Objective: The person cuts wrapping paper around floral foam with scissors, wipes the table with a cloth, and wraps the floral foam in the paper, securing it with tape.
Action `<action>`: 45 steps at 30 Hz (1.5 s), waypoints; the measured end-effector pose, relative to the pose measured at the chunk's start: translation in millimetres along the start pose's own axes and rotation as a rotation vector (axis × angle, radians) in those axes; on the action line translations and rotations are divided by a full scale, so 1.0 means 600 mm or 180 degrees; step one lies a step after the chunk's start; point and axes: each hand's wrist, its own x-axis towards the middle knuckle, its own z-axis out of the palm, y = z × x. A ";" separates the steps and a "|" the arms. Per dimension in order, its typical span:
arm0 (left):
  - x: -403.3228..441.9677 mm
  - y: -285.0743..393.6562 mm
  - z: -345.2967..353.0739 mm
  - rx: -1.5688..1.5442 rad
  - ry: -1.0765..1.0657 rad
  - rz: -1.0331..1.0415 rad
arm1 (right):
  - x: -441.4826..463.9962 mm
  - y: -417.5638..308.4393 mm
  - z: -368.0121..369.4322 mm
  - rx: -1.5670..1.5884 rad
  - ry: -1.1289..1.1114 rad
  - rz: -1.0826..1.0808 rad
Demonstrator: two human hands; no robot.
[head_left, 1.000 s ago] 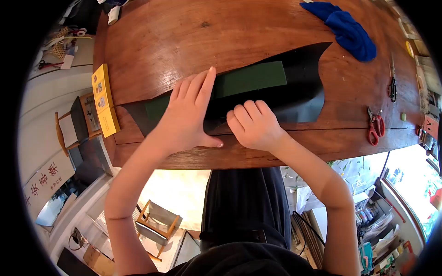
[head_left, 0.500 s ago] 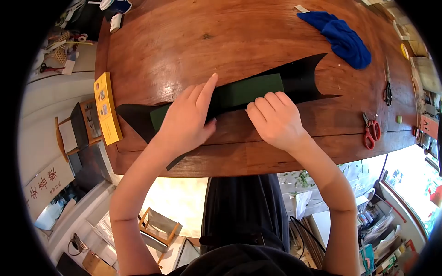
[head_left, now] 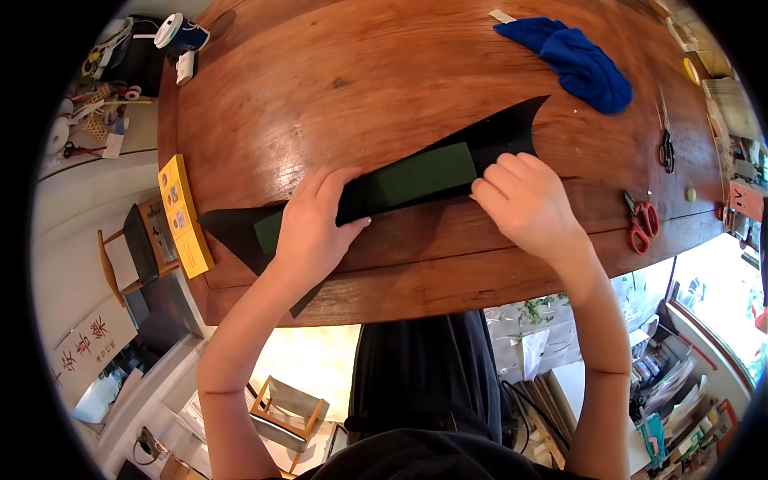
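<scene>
A long dark green block (head_left: 416, 174), like floral foam, lies on a black sheet (head_left: 507, 128) whose long edges curl up beside it. My left hand (head_left: 314, 228) is closed around the block and sheet left of the middle, fingers over the far edge and thumb on the near one. My right hand (head_left: 528, 200) is closed in a pinch on the sheet's near edge, by the block's right end. The sheet flares out past both ends of the block. The palm sides of both hands are hidden.
The wooden table (head_left: 384, 88) carries a blue cloth (head_left: 588, 68), red-handled scissors (head_left: 640, 224) and black scissors (head_left: 666, 148) to the right. At the left edge are a yellow box (head_left: 186, 216) and a lidded cup (head_left: 182, 34). A chair (head_left: 144, 244) stands beyond that edge.
My right hand has slid right along the near edge to the block's right end. My left hand's fingers have come down around the block. The view has shifted slightly.
</scene>
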 end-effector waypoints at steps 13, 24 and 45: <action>0.003 0.001 -0.004 -0.0201 -0.0010 -0.0244 | 0.079 -0.018 0.000 0.0619 -0.0420 0.0236; 0.022 0.012 -0.005 0.0289 -0.0258 -0.0011 | 0.105 -0.029 0.041 0.0353 -0.0206 0.0201; 0.047 0.041 0.009 0.0101 -0.0561 -0.0075 | -0.081 0.181 0.082 0.3103 0.0642 0.3040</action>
